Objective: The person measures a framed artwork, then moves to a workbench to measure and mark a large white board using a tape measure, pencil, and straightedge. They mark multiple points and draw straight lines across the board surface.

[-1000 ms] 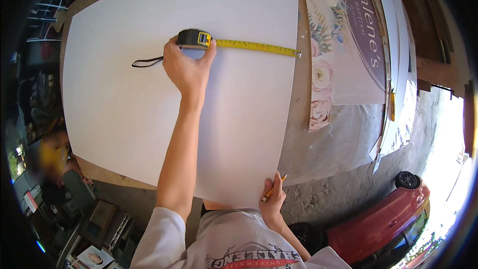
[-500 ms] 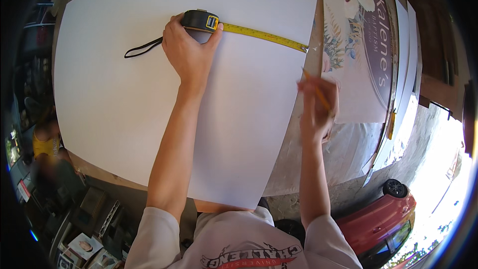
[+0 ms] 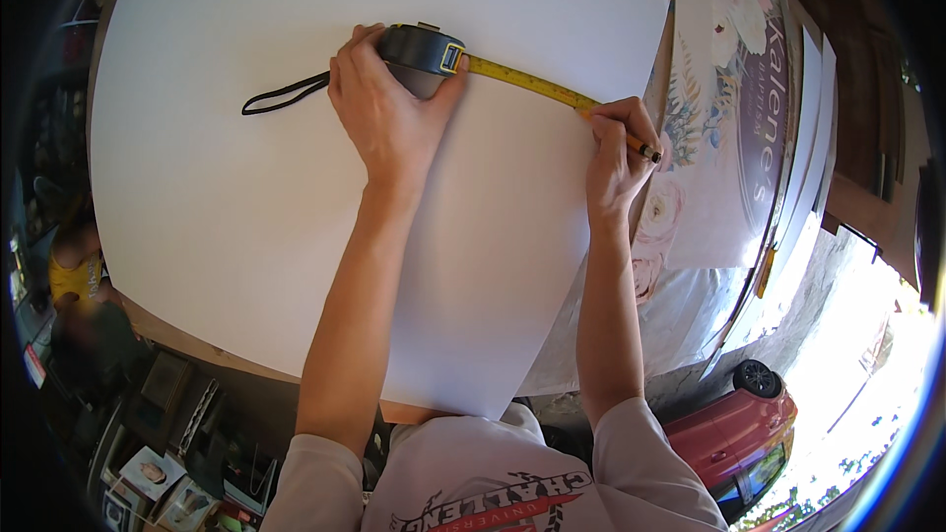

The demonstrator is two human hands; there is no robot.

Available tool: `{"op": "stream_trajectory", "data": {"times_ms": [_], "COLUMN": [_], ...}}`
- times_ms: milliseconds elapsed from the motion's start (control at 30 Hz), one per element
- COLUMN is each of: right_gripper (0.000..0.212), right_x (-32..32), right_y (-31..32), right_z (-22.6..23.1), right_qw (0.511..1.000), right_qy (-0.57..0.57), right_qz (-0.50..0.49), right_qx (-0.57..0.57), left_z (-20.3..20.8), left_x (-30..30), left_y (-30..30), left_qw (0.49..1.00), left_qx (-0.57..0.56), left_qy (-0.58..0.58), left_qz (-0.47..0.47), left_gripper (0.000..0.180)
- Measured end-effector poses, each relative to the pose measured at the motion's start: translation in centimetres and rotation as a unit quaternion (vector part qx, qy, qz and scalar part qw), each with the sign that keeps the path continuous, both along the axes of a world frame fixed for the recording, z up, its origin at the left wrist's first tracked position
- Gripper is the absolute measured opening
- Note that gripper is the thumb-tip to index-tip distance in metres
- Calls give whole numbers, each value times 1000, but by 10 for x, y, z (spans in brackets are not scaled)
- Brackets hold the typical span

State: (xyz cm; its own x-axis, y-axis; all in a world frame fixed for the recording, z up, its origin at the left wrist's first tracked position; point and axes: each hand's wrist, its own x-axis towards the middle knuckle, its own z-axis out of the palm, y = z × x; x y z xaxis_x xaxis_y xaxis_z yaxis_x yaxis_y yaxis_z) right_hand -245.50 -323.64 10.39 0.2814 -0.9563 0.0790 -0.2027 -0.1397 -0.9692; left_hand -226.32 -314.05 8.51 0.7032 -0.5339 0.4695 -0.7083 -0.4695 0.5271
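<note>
A large white sheet lies across the table below my arms. My left hand is closed around a dark tape measure with a yellow-rimmed mouth and a black wrist loop. Its yellow blade runs out to the right over the sheet. At the blade's far end my right hand grips a pencil, the tip side down by the blade near the sheet's right edge. The blade's end is hidden by my right fingers.
Right of the sheet lies a floral printed poster, with narrow white strips beyond it. Brown table edge shows at the lower left. A person in yellow is at the far left. A red car stands at the lower right.
My right hand has moved up and left with the pencil, from beside the sheet onto the blade's end. In the picture, the tape measure has shifted slightly right.
</note>
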Motion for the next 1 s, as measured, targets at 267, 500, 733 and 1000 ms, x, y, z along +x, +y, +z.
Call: {"op": "stream_trajectory", "data": {"times_ms": [267,500,733,1000], "right_gripper": [12,12,13,13], "right_x": [4,5,4,5], "right_y": [0,0,1,0], "right_z": [-2,-2,-1,-3], "right_qw": [999,999,999,998], "right_qy": [5,15,24,10], "right_qz": [-2,-3,2,-10], "right_qx": [-33,-39,-38,-56], "left_z": [-2,-3,-5,-5], "left_x": [0,1,1,1], "left_y": [0,0,0,-1], "left_qw": [1000,1000,1000,1000], "left_qx": [-9,-13,-19,-18], "left_qy": [2,-1,-11,-9], "left_qz": [-4,-5,-6,-1], "left_gripper": [73,74,73,73]}}
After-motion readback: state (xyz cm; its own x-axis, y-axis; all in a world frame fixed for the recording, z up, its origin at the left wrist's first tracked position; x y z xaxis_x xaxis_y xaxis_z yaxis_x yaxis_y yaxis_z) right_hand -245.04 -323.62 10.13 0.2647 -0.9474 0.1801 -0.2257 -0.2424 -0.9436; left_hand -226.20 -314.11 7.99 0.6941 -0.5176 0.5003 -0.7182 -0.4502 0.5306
